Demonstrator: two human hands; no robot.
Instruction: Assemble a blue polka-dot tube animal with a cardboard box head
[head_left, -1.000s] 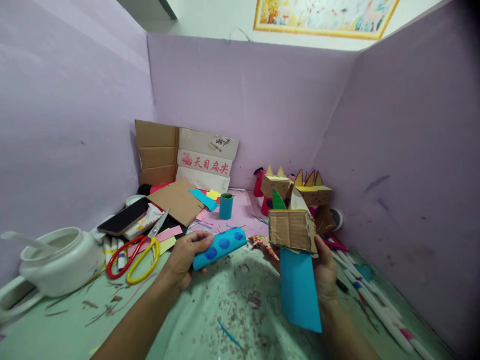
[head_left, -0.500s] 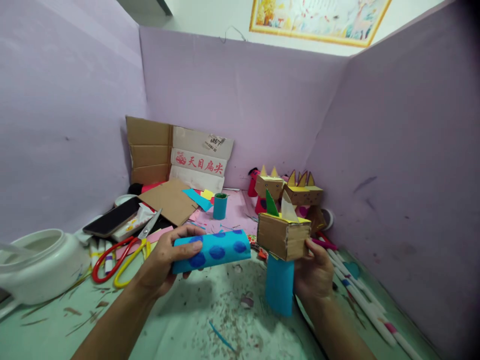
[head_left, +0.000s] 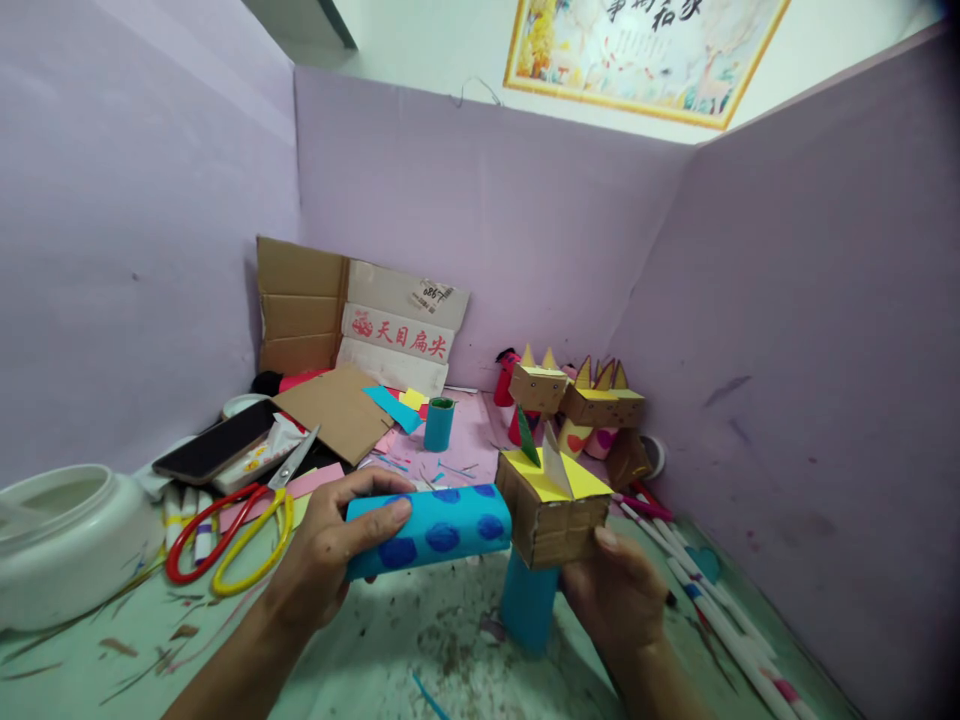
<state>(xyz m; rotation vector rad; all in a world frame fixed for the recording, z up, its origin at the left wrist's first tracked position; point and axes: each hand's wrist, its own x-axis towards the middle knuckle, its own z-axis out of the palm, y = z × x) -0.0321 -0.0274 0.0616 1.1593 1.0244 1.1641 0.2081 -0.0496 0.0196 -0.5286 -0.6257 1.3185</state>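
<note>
The fingers (head_left: 375, 515) of the left hand (head_left: 326, 560) are wrapped around one end of a blue tube (head_left: 431, 528) with darker blue dots, thumb on the near side and the other fingers curled over the top, so the tube is gripped, not resting on anything. Its long axis runs nearly level from left to right, rising a little toward the right, and its free end points straight at the cardboard box (head_left: 553, 508) held beside it. That end sits just beside, perhaps touching, the left face of the box; I cannot tell whether there is a gap.

The right hand (head_left: 615, 600) holds the box from below and behind, its fingers pressed against the underside and the thumb up on the right face. The box has a yellow top with a green ear and a white ear standing on it, and a blue paper cylinder (head_left: 529, 600) hangs upright beneath it, at right angles to the dotted tube. Both hands are held above the table (head_left: 420, 650), near its front edge, with the left hand the one carrying the tube toward the box.

Further out lie scissors (head_left: 225, 540) with red and yellow handles, a phone (head_left: 214, 440), a white pot (head_left: 64, 540), a small teal cup (head_left: 439, 422), other cardboard animal figures (head_left: 592, 405) and a row of markers (head_left: 720, 620).
</note>
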